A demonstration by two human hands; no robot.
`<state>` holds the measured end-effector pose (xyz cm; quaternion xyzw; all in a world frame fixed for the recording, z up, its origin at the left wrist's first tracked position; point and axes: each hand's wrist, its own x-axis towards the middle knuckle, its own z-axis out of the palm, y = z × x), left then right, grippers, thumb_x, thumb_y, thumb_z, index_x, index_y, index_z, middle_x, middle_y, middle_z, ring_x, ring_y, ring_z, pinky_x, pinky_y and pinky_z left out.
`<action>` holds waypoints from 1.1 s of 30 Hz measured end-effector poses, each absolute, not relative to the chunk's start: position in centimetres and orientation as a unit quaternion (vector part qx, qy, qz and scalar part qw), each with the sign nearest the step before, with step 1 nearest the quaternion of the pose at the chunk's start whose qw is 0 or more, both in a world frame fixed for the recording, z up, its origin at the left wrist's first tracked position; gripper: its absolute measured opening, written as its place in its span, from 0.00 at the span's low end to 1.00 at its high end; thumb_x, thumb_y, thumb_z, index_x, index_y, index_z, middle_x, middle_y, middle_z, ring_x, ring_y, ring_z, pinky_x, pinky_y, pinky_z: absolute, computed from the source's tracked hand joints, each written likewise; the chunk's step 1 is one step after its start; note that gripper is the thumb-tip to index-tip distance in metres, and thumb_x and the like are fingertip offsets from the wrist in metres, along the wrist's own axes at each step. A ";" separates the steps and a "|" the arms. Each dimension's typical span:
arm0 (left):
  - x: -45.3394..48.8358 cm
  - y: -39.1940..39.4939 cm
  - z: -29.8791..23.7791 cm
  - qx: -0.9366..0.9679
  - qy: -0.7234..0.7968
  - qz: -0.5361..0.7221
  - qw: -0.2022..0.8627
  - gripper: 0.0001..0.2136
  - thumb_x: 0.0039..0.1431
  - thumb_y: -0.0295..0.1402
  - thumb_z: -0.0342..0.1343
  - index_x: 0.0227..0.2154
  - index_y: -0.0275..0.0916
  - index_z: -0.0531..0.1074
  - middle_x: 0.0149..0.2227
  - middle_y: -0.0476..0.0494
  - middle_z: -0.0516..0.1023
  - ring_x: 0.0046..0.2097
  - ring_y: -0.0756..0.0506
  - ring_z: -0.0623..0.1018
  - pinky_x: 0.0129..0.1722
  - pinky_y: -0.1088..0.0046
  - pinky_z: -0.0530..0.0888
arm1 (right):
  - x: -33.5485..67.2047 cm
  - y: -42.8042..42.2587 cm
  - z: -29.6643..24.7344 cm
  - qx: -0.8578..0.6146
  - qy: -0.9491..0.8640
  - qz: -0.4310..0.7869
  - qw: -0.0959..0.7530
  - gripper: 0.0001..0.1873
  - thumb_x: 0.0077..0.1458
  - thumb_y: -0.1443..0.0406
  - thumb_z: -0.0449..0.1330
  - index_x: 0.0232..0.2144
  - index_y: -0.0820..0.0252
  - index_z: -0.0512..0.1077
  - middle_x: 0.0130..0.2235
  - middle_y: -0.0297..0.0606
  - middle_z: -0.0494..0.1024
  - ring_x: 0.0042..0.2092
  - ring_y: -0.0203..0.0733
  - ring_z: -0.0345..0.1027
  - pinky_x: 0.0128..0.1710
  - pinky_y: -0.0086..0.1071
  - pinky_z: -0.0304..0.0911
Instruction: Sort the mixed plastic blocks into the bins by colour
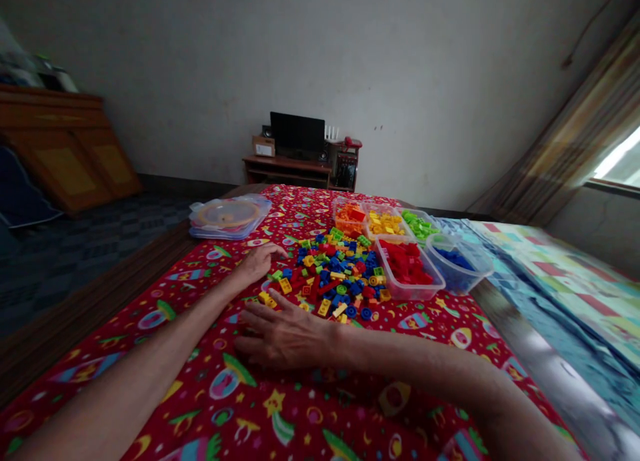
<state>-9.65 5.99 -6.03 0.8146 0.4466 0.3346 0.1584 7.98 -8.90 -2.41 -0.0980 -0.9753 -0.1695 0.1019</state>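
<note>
A heap of mixed plastic building bricks (pixel 345 268) in red, blue, yellow and green lies on the red patterned tablecloth (pixel 240 408). My left hand (pixel 259 262) is at the left side of the heap, its visible fingers stretched toward the bricks; I see nothing held in it. Nearer to me, my right hand (pixel 280 333) lies palm down and low over the cloth, fingers spread and pointing left. A few yellow bricks (pixel 267 300) sit just beyond its fingertips. Its palm side is hidden from view.
Right of the heap stand clear tubs of red bricks (pixel 407 262), orange bricks (pixel 349 216), yellow bricks (pixel 384 224), green bricks (pixel 419 225) and blue bricks (pixel 454 258). Stacked lids (pixel 230 216) lie at the far left table edge. A bed (pixel 560 268) adjoins on the right.
</note>
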 end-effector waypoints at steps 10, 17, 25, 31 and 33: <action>-10.3 6.6 -5.9 0.774 0.493 0.347 0.193 0.15 0.48 0.34 0.44 0.31 0.38 0.76 0.36 0.44 0.80 0.40 0.43 0.78 0.46 0.65 0.73 | 8.3 -3.4 -3.9 -0.331 -0.917 -0.202 0.095 0.11 0.60 0.69 0.47 0.38 0.66 0.69 0.44 0.51 0.73 0.55 0.55 0.55 0.53 0.56 0.54; -10.1 6.6 -5.9 0.782 0.500 0.330 0.168 0.17 0.47 0.32 0.42 0.31 0.39 0.77 0.33 0.46 0.80 0.36 0.44 0.78 0.42 0.67 0.75 | 14.9 -1.7 0.5 -0.425 -0.891 -0.126 0.096 0.09 0.59 0.71 0.49 0.37 0.65 0.69 0.38 0.47 0.73 0.45 0.47 0.64 0.44 0.40 0.60; -9.8 5.9 -5.4 0.792 0.506 0.318 0.126 0.16 0.49 0.32 0.42 0.30 0.40 0.77 0.34 0.46 0.81 0.38 0.44 0.77 0.42 0.69 0.74 | 15.8 -7.9 -0.3 -0.207 -0.965 -0.097 0.131 0.13 0.63 0.59 0.49 0.42 0.60 0.69 0.47 0.46 0.71 0.52 0.45 0.60 0.53 0.43 0.54; -9.7 5.8 -5.3 0.799 0.502 0.311 0.113 0.17 0.49 0.31 0.42 0.31 0.39 0.77 0.35 0.46 0.81 0.39 0.44 0.77 0.43 0.69 0.74 | 15.9 -7.0 -2.4 -0.225 -0.957 -0.140 0.116 0.15 0.63 0.59 0.48 0.46 0.58 0.69 0.50 0.48 0.68 0.58 0.49 0.53 0.57 0.54 0.47; -9.7 5.9 -5.3 0.802 0.502 0.306 0.107 0.17 0.49 0.31 0.42 0.30 0.39 0.77 0.35 0.46 0.81 0.39 0.44 0.77 0.43 0.69 0.74 | 16.4 -5.3 -1.8 -0.282 -0.938 -0.145 0.144 0.15 0.62 0.59 0.50 0.46 0.58 0.70 0.51 0.50 0.68 0.58 0.51 0.53 0.56 0.54 0.47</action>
